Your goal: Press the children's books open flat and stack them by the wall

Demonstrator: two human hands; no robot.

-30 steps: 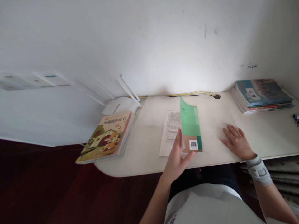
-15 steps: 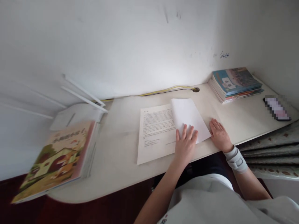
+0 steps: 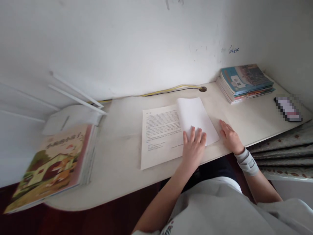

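- White wall [image 3: 137, 49] is filling the background, with a pale desk [image 3: 122, 143] running along its foot.
- Picture books [image 3: 53, 160] are lying in a pile at nine o'clock from the desk's middle, overhanging the near edge.
- An open book [image 3: 161, 130] is lying flat at the middle of the desk, showing printed text on its left page (the right page is showing blank).
- A stack of books [image 3: 244, 83] is sitting at two o'clock from the open book, well apart, against the wall.
- The left hand [image 3: 193, 148] is pressing flat on the near corner of the right page, fingers straight and slightly fanned, gripping nothing.
- The right hand [image 3: 230, 137] is resting palm down on the desk at three o'clock, just beside the page edge, fingers stretched out and close together; whether it is touching the paper cannot be told.
- A grey wrist band [image 3: 246, 161] is wrapping that right wrist.
- A yellow cable [image 3: 171, 89] is trailing along the wall at twelve o'clock.
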